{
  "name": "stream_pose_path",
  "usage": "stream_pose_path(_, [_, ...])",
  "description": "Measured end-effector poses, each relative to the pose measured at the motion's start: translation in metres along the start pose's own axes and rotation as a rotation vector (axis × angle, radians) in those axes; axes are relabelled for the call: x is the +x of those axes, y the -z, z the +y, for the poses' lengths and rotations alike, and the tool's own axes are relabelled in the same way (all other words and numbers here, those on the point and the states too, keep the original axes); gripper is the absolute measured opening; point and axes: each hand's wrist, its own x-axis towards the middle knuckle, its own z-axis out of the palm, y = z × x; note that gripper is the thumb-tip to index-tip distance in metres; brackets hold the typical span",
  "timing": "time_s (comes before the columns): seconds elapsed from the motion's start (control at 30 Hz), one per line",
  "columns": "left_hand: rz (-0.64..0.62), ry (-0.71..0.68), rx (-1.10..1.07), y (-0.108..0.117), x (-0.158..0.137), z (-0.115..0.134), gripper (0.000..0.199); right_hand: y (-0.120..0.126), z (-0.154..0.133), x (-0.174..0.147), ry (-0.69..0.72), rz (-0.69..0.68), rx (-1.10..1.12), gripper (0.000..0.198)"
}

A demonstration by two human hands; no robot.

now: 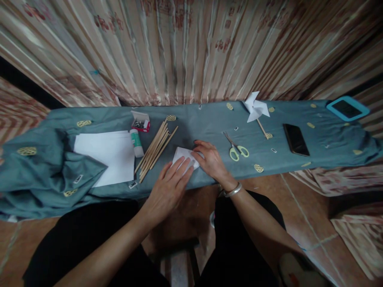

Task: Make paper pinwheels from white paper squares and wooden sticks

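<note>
A small folded piece of white paper (180, 152) lies at the front of the cloth-covered table. My left hand (171, 184) rests palm down on it, fingers stretched out flat over the paper. From the right, my right hand (210, 160) touches the paper's right side with its thumb. Its other fingers reach past the far edge, apart from the thumb. Parts of the paper are hidden under both hands. Just left of it lies a bundle of thin wooden sticks (157, 148). Scissors (235, 148) with pale green handles lie to the right of my right hand.
White paper sheets (115, 155) lie left, partly under bunched cloth (50, 167). Near them are a glue stick (137, 143) and an open box of small metal pieces (140, 121). A paper pinwheel (255, 108), a phone (295, 139) and a blue-framed device (348, 108) lie right. Curtains (185, 52) hang behind.
</note>
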Motion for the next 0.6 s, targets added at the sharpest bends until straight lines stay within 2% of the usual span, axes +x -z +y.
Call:
stream_pose_path(0.07, [-0.041, -0.029, 0.007, -0.006, 0.001, 0.006, 0.047, -0.004, -0.001, 0.002, -0.013, 0.015, 0.006, 0.016])
stream_pose_path(0.23, [-0.141, 0.029, -0.009, -0.019, 0.000, 0.008, 0.054, -0.010, -0.001, 0.004, -0.026, 0.052, 0.033, 0.015])
stream_pose_path(0.6, [-0.187, 0.048, -0.030, -0.020, 0.000, 0.002, 0.057, -0.012, -0.001, 0.004, -0.044, 0.080, 0.038, 0.014])
